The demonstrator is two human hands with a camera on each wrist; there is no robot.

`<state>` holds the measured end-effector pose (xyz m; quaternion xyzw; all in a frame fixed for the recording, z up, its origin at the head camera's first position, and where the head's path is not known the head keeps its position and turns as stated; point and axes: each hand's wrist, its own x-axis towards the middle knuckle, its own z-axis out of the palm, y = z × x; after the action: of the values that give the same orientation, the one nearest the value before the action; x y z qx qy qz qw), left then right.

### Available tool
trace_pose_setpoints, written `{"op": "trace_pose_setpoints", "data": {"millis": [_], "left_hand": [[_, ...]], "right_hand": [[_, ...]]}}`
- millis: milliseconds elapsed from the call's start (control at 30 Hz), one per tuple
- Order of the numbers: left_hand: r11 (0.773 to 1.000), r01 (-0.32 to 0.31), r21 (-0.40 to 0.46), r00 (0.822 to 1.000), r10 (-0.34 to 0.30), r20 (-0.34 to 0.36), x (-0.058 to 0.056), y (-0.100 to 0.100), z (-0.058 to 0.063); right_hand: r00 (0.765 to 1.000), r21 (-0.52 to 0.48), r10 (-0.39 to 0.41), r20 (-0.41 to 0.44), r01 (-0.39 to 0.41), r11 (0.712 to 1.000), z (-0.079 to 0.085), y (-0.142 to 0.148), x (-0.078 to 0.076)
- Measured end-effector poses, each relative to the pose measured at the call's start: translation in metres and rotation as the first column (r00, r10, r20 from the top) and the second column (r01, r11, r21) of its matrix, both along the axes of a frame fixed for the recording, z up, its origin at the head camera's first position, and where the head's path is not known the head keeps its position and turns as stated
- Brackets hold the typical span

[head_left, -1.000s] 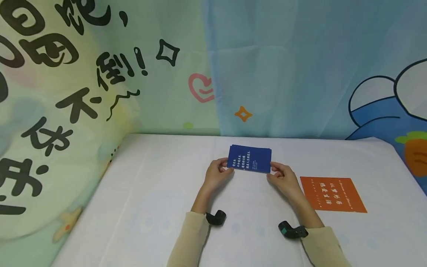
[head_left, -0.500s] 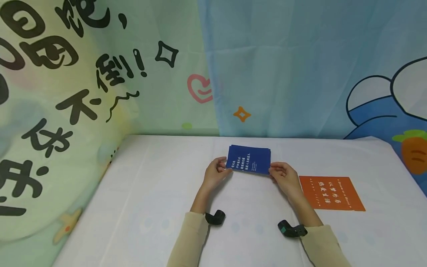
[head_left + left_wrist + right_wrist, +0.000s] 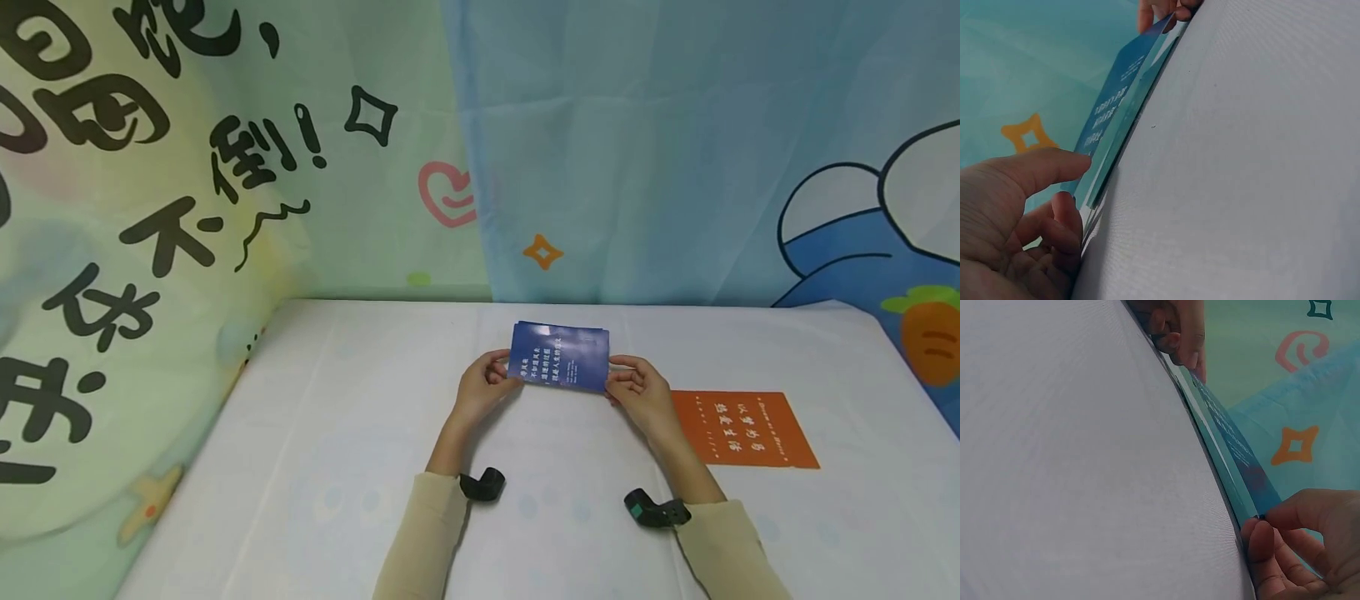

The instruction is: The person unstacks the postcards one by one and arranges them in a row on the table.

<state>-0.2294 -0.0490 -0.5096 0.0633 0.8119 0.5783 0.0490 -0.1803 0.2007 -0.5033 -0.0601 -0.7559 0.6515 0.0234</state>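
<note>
A blue card [image 3: 561, 354] with white printed lettering is held at its two short ends, near the middle of the far side of the table. My left hand [image 3: 482, 388] grips its left end, the thumb on the printed face. At the near right corner, my right hand [image 3: 640, 397] pinches the card between thumb and fingers. Seen from the left wrist, a teal layer [image 3: 1130, 119] lies beneath the blue card [image 3: 1124, 75], like a small stack. The right wrist view has the same teal layer [image 3: 1216, 440] along the near edge.
To the right of my right hand lies an orange card [image 3: 750, 429] with white lettering. The white-covered table [image 3: 360, 467] ends at a printed blue and green cloth [image 3: 637, 167] behind it. Each wrist carries a small black camera [image 3: 483, 485].
The right fingers have closed in on the card's corner since the first frame. The blue card has tilted slightly and now catches light on its face. The left hand keeps its hold.
</note>
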Motion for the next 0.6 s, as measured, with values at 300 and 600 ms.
{"op": "trace_pose_setpoints", "data": {"millis": [300, 600], "left_hand": [[1.0, 0.003, -0.015, 1.0, -0.004, -0.01, 0.0016, -0.0007, -0.0019], [1.0, 0.019, 0.0, 1.0, -0.019, -0.022, 0.0036, -0.0009, 0.0002]], "right_hand": [[1.0, -0.025, 0.022, 0.012, -0.022, 0.999, 0.0027, 0.0011, 0.0026], [1.0, 0.011, 0.015, 0.012, -0.015, 1.0, 0.0019, 0.0004, 0.0015]]}}
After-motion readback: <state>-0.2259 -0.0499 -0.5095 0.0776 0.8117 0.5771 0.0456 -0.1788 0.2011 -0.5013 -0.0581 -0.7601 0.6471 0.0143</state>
